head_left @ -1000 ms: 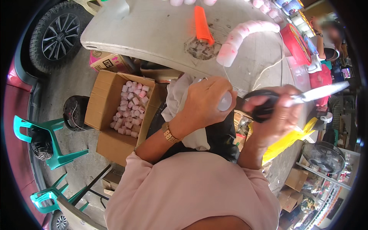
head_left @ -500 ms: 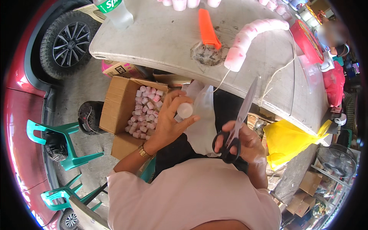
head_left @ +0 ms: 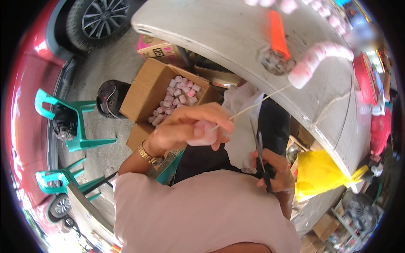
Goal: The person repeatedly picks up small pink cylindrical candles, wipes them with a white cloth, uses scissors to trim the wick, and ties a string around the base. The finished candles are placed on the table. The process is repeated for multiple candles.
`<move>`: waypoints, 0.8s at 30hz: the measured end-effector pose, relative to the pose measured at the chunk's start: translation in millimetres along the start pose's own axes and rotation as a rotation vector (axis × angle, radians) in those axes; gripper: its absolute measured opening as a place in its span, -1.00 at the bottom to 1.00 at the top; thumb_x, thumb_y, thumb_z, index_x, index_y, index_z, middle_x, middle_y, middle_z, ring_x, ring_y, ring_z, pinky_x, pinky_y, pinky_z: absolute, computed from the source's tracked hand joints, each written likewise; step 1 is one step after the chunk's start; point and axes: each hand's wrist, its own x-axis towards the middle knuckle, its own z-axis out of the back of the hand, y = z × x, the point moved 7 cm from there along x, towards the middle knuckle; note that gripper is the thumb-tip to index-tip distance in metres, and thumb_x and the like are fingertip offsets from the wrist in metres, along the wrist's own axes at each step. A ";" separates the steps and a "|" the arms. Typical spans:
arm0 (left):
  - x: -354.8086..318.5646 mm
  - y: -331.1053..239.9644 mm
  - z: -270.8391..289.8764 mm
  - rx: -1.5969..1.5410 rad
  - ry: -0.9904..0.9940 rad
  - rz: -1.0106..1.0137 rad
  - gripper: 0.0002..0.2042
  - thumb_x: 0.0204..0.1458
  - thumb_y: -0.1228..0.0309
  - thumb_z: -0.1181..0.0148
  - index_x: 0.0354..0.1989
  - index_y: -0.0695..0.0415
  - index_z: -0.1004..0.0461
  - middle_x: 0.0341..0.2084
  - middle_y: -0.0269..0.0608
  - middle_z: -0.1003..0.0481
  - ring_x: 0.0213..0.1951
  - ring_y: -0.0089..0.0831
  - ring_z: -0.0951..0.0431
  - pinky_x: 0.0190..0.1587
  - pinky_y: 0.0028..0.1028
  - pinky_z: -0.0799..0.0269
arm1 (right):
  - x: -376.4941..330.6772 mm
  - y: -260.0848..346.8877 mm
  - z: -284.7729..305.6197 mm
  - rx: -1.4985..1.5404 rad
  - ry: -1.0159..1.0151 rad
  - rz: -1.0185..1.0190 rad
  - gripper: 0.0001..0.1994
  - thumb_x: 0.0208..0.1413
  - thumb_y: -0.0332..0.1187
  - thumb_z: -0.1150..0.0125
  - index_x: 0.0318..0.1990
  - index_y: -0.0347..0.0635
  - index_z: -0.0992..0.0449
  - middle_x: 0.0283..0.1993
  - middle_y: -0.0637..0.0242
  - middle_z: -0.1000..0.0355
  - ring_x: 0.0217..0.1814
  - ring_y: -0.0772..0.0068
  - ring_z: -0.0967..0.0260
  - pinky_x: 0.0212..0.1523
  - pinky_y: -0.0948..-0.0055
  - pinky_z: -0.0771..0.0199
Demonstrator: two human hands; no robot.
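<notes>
My left hand [head_left: 185, 124] is closed around a small white-and-pink cylinder [head_left: 205, 134], in front of my torso. A thin pale string [head_left: 261, 102] runs from this cylinder up to a row of similar cylinders [head_left: 320, 61], strung end to end in a curve on the table. In my right hand [head_left: 276, 168] are dark-handled scissors [head_left: 260, 149], blades pointing up and slightly apart. The scissors stand to the right of the string, not touching it. Fingers hide part of the held cylinder.
A cardboard box [head_left: 143, 86] of loose pink-and-white cylinders stands left of my lap. The grey table [head_left: 219, 46] carries an orange-handled tool [head_left: 278, 36]. A white plastic bag [head_left: 242, 109] lies on my lap; a yellow bag [head_left: 316, 175] hangs at right. Green chairs [head_left: 80, 118] stand by a red car.
My view has shifted, so the table sits further right. The left hand's cylinder has turned and now shows a string leading to the row. The scissors have tipped more edge-on.
</notes>
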 end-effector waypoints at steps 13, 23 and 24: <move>8.3 -4.5 3.2 -0.188 0.001 -0.021 -0.27 0.00 0.27 -0.03 0.36 0.41 -0.06 0.22 0.21 -0.25 -0.46 -0.31 -0.52 -0.12 -0.24 -0.53 | 37.7 31.5 -19.1 -0.203 0.097 0.200 -0.35 -0.29 -0.26 -0.57 0.02 -0.34 -0.48 -0.43 0.24 -0.41 -0.47 0.28 -0.37 -0.43 0.40 -0.33; 13.4 8.9 -5.4 -0.272 0.051 0.069 -0.24 0.00 0.23 -0.08 0.36 0.42 -0.04 0.23 0.18 -0.23 -0.44 -0.33 -0.57 -0.10 -0.27 -0.58 | 42.2 31.2 -18.2 -0.156 0.064 0.172 -0.33 -0.24 -0.14 -0.55 0.06 -0.30 -0.49 -0.43 0.30 -0.44 -0.47 0.35 -0.39 -0.41 0.45 -0.36; 13.9 9.9 -7.0 -0.278 0.049 0.074 -0.23 0.00 0.23 -0.09 0.36 0.42 -0.05 0.22 0.18 -0.24 -0.43 -0.33 -0.57 -0.13 -0.30 -0.58 | 44.8 31.7 -18.3 -0.174 0.055 0.195 -0.32 -0.24 -0.13 -0.55 0.06 -0.30 -0.49 -0.43 0.30 -0.45 -0.47 0.36 -0.39 -0.41 0.45 -0.36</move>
